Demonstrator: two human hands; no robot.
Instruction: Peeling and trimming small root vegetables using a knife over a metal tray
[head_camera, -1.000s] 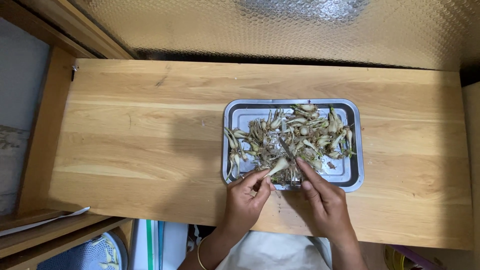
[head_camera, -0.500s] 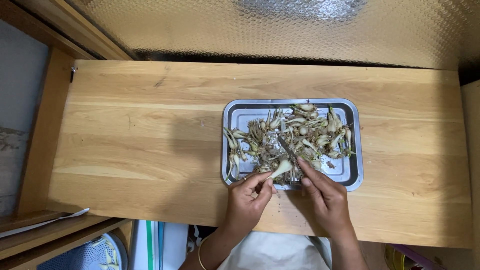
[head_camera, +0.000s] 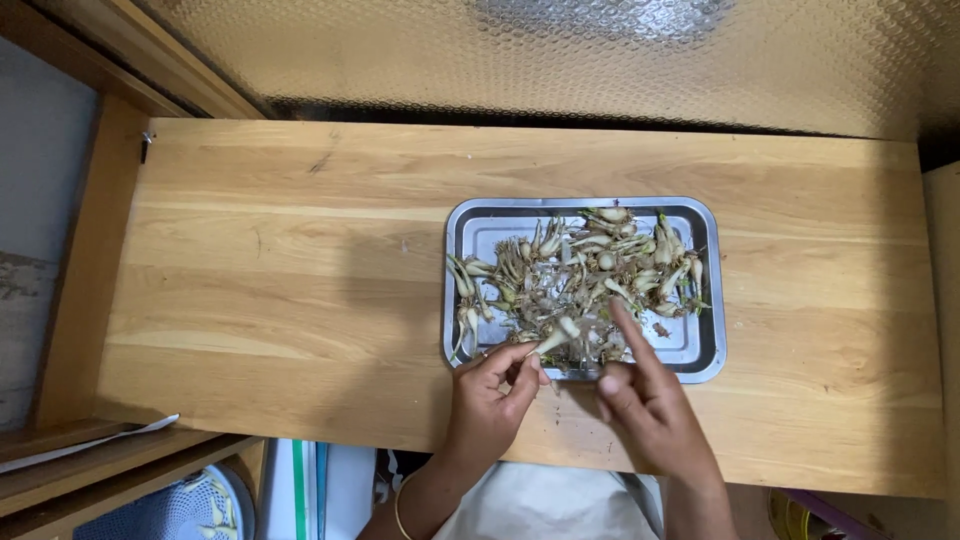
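A rectangular metal tray (head_camera: 478, 218) lies on a light wooden tabletop (head_camera: 300, 280). It holds a heap of pale root pieces with green tips (head_camera: 590, 270). My left hand (head_camera: 490, 400) is at the tray's near edge and pinches one pale root piece (head_camera: 555, 338) between thumb and fingers. My right hand (head_camera: 645, 405) is beside it, its index finger stretched forward into the heap, other fingers curled; it seems to hold nothing.
A wall covered in dimpled metallic foil (head_camera: 560, 50) runs behind the table. A wooden frame (head_camera: 80, 270) borders the left side. Below left are a blue basket (head_camera: 190, 510) and a sheet of paper (head_camera: 90, 440).
My right hand has drawn back a little from the heap, leaving only its index finger extended. My left hand still holds the root piece at the tray's near edge.
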